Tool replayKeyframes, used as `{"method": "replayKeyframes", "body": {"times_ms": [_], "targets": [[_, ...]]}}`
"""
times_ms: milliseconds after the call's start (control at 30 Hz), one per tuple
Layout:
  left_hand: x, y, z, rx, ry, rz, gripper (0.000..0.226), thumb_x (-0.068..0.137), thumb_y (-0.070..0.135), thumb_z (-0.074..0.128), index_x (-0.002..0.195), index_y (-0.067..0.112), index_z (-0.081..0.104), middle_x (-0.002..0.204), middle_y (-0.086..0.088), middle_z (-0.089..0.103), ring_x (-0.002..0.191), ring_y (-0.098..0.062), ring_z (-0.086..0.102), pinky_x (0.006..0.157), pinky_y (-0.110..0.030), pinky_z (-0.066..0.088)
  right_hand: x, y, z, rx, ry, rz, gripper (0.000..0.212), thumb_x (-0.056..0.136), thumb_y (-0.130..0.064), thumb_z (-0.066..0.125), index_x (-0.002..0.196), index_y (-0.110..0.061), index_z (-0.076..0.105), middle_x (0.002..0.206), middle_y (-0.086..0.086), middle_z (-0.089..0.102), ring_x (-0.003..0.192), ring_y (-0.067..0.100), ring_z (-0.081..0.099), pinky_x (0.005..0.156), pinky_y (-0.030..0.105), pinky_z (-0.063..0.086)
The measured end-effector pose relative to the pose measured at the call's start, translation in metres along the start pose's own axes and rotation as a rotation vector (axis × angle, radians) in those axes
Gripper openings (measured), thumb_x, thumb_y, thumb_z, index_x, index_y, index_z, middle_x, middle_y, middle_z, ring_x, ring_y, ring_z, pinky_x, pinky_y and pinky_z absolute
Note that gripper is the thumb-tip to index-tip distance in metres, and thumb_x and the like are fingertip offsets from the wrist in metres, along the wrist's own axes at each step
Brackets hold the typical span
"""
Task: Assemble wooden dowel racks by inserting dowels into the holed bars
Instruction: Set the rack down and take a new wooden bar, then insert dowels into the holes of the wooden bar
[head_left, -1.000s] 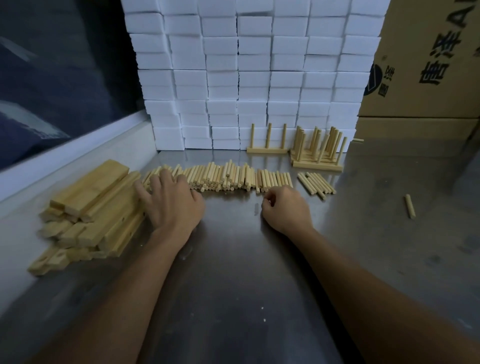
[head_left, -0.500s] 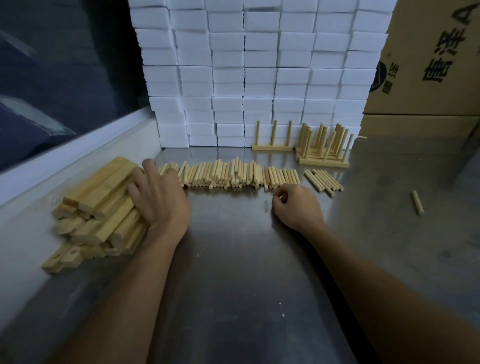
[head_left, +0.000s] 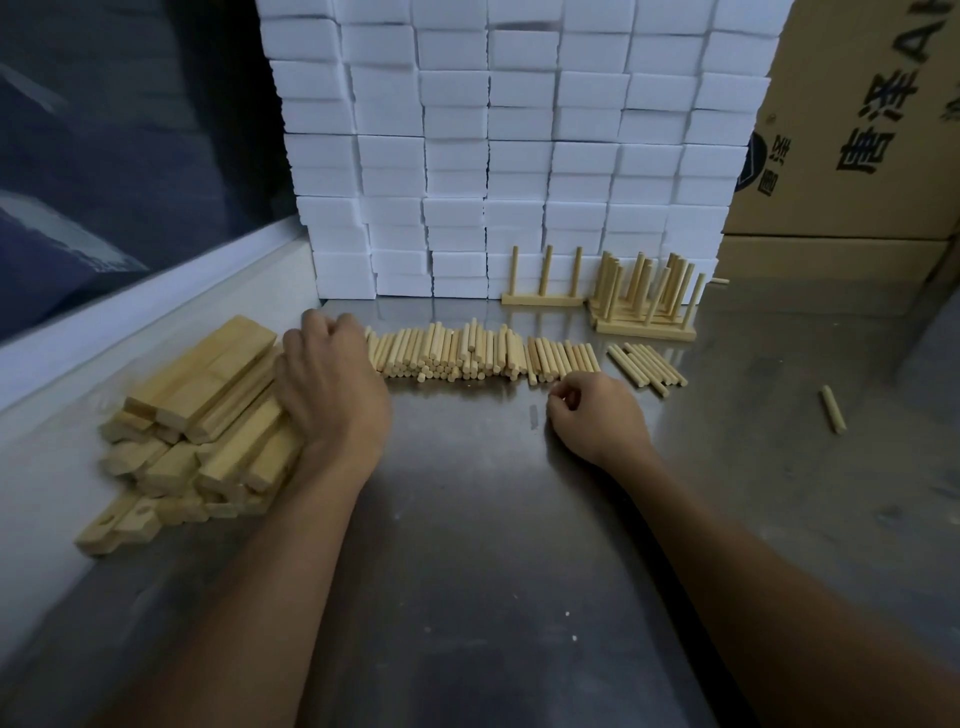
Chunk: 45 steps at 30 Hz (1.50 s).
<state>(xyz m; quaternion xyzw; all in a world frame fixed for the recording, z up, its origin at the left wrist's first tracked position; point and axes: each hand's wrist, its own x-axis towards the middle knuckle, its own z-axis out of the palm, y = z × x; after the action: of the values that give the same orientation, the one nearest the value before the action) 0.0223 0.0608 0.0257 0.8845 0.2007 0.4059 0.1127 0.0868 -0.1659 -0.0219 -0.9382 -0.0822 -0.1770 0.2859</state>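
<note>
The left hand (head_left: 332, 395) lies against the right side of the pile of bars (head_left: 202, 415), its back to the camera; its fingers curl down at the far end of the pile, and their tips are hidden, so whether they grip a bar cannot be told. The right hand (head_left: 597, 415) rests on the table (head_left: 493, 519) just near the row of dowels (head_left: 467, 353), fingers curled in with thumb and forefinger close together; whether they pinch anything is too small to make out.

The bars are pale, square-edged wood, stacked loosely at the left; the pile is too jumbled to count, and two round holes show in the nearest bars. The dowels are smooth round sticks of the same pale wood, lying side by side in a long heaped row, too many to count. A smaller group of loose dowels (head_left: 647, 364) lies to the right of the row, and a single dowel (head_left: 832, 409) lies alone far to the right.

At the far side one finished rack (head_left: 543, 299) stands with three upright dowels. Beside it a cluster of racks (head_left: 644, 306) overlaps, so their number is unclear. Behind stands a wall of white foam blocks (head_left: 519, 130), and a cardboard box (head_left: 857, 130) with dark print, cut off at the right edge. The table is dull, scuffed metal.
</note>
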Motion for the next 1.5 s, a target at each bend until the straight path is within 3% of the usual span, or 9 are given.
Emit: {"method": "replayKeyframes", "body": {"times_ms": [233, 400, 500, 600, 700, 867, 1067, 1267, 1500], "targets": [[-0.001, 0.035, -0.010, -0.459, 0.289, 0.328, 0.030, 0.076, -0.022, 0.054, 0.086, 0.002, 0.068, 0.092, -0.013, 0.062, 0.089, -0.028, 0.056, 0.062, -0.029, 0.038, -0.005, -0.002, -0.003, -0.039, -0.010, -0.047, 0.015, 0.092, -0.025, 0.056, 0.096, -0.020, 0.070, 0.087, -0.003, 0.067, 0.079, 0.015, 0.060, 0.071, 0.034, 0.054], [-0.002, 0.044, -0.005, -0.967, 0.138, -0.164, 0.025, 0.084, -0.004, 0.067, 0.077, 0.019, 0.062, 0.092, 0.002, 0.064, 0.082, 0.001, 0.060, 0.070, -0.009, 0.049, -0.009, -0.009, -0.005, 0.073, 0.033, -0.221, 0.040, 0.100, -0.048, 0.044, 0.081, -0.018, 0.063, 0.069, -0.004, 0.060, 0.065, 0.012, 0.055, 0.061, 0.032, 0.046], [-0.006, 0.046, 0.008, -1.137, 0.017, -0.476, 0.027, 0.082, -0.004, 0.071, 0.076, 0.021, 0.065, 0.083, 0.004, 0.068, 0.080, -0.006, 0.065, 0.070, -0.017, 0.056, -0.018, -0.014, -0.012, 0.240, 0.065, -0.307, 0.060, 0.100, -0.056, 0.027, 0.080, -0.012, 0.063, 0.065, 0.000, 0.061, 0.062, 0.016, 0.057, 0.062, 0.040, 0.047], [-0.008, 0.045, 0.017, -1.297, -0.072, -0.667, 0.028, 0.081, -0.010, 0.070, 0.076, 0.016, 0.064, 0.078, 0.001, 0.067, 0.073, -0.010, 0.067, 0.061, -0.015, 0.053, -0.025, -0.025, -0.015, 0.365, 0.060, -0.344, 0.047, 0.098, -0.056, 0.034, 0.081, -0.022, 0.062, 0.068, -0.002, 0.063, 0.064, 0.015, 0.059, 0.063, 0.040, 0.050], [-0.011, 0.048, 0.021, -1.369, -0.122, -0.737, 0.028, 0.080, -0.012, 0.070, 0.074, 0.015, 0.063, 0.081, -0.003, 0.067, 0.079, -0.019, 0.070, 0.067, -0.023, 0.058, -0.031, -0.043, -0.010, 0.448, -0.051, -0.316, 0.035, 0.092, -0.049, 0.055, 0.111, -0.023, 0.067, 0.080, -0.012, 0.069, 0.076, 0.004, 0.065, 0.067, 0.024, 0.054], [-0.015, 0.051, 0.020, -1.522, -0.224, -0.789, 0.024, 0.083, -0.008, 0.071, 0.093, 0.011, 0.061, 0.092, -0.011, 0.069, 0.086, -0.024, 0.074, 0.075, -0.033, 0.061, -0.034, -0.051, 0.001, 0.584, -0.135, -0.227, 0.030, 0.093, -0.022, 0.066, 0.123, -0.019, 0.063, 0.080, -0.002, 0.073, 0.076, 0.012, 0.070, 0.074, 0.036, 0.059], [-0.035, 0.058, 0.026, -1.581, -0.845, -0.717, 0.025, 0.101, 0.015, 0.052, 0.117, 0.000, 0.063, 0.112, -0.022, 0.071, 0.092, -0.028, 0.073, 0.074, -0.040, 0.061, -0.032, -0.047, 0.001, 0.743, -0.065, -0.146, 0.021, 0.092, -0.016, 0.068, 0.113, -0.013, 0.066, 0.084, -0.002, 0.074, 0.080, 0.009, 0.072, 0.068, 0.023, 0.057], [-0.035, 0.058, 0.034, -1.512, -0.780, -0.749, 0.022, 0.103, 0.018, 0.048, 0.108, 0.008, 0.067, 0.092, -0.015, 0.072, 0.073, -0.023, 0.073, 0.067, -0.040, 0.058, -0.031, -0.049, 0.003, 0.589, -0.014, -0.107, 0.019, 0.095, -0.027, 0.062, 0.081, -0.018, 0.072, 0.073, -0.005, 0.071, 0.069, 0.011, 0.069, 0.069, 0.042, 0.059], [-0.034, 0.055, 0.035, -1.564, -0.754, -0.757, 0.018, 0.101, 0.016, 0.054, 0.105, 0.003, 0.065, 0.062, -0.007, 0.059, 0.056, -0.016, 0.060, 0.053, -0.030, 0.056, -0.009, -0.018, -0.020, 0.210, 0.264, -0.054, 0.028, 0.098, -0.031, 0.053, 0.080, -0.014, 0.067, 0.068, 0.002, 0.066, 0.059, 0.018, 0.061, 0.060, 0.041, 0.056]]}}
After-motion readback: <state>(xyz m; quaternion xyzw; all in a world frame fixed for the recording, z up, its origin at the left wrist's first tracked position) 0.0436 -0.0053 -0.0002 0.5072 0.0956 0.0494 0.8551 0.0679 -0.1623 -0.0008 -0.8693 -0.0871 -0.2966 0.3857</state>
